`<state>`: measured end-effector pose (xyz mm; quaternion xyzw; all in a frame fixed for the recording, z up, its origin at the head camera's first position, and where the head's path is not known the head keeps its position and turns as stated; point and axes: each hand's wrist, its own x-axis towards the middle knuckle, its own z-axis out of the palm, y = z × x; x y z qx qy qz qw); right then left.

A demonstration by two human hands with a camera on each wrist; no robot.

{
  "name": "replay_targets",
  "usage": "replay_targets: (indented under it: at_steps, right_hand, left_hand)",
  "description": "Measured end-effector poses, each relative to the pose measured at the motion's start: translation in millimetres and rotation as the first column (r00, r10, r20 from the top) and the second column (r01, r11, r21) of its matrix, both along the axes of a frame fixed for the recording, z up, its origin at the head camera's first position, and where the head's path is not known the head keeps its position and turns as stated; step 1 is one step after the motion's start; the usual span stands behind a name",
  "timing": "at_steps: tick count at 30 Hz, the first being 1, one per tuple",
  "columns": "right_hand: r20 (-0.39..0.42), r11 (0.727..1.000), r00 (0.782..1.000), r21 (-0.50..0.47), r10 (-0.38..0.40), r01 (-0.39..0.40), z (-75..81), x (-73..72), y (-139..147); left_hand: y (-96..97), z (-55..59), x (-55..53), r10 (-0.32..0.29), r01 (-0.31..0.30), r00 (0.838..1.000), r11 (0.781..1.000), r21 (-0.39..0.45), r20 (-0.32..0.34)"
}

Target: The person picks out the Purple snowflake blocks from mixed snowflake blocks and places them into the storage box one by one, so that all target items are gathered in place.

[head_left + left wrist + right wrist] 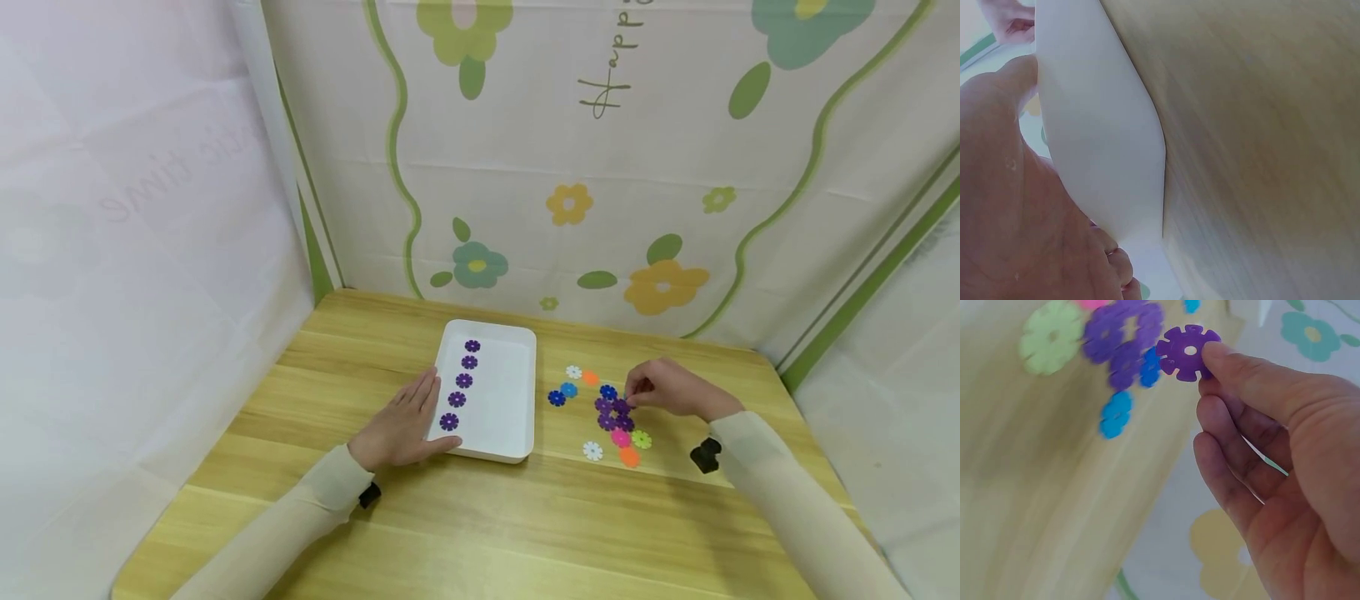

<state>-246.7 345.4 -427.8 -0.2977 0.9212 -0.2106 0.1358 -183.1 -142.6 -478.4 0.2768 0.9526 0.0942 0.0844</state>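
A white rectangular tray (501,387) stands on the wooden table, with a column of several purple snowflake discs (463,381) along its left side. My left hand (402,427) rests at the tray's near left corner, fingers extended along the left rim and thumb by the near edge. To the right of the tray, my right hand (671,390) pinches one purple snowflake disc (1175,361) between thumb and index finger, raised over the loose pieces in the right wrist view. Below it lies a cluster of purple discs (1102,332) on the table.
Around the cluster lie dark blue (557,398), light blue (569,390), white (592,451), orange (630,457), pink (620,437) and yellow-green (641,439) discs. A flower-printed cloth (517,150) hangs behind the table (480,533), with more cloth at both sides.
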Motion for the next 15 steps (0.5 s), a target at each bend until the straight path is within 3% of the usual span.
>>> replay_targets:
  at_steps: [7, 15]
  right_hand:
    - [-0.012, 1.0, 1.0, 0.006, 0.027, -0.027, 20.7, -2.8, -34]
    - [0.005, 0.994, 0.994, 0.005, 0.107, -0.108, 35.0, -7.9, -87]
  left_hand:
    - [0.8, 0.0, -0.3, 0.008, -0.008, 1.0, 1.0, -0.01, 0.004]
    - [0.5, 0.7, 0.0, 0.01, -0.01, 1.0, 1.0, 0.007, 0.007]
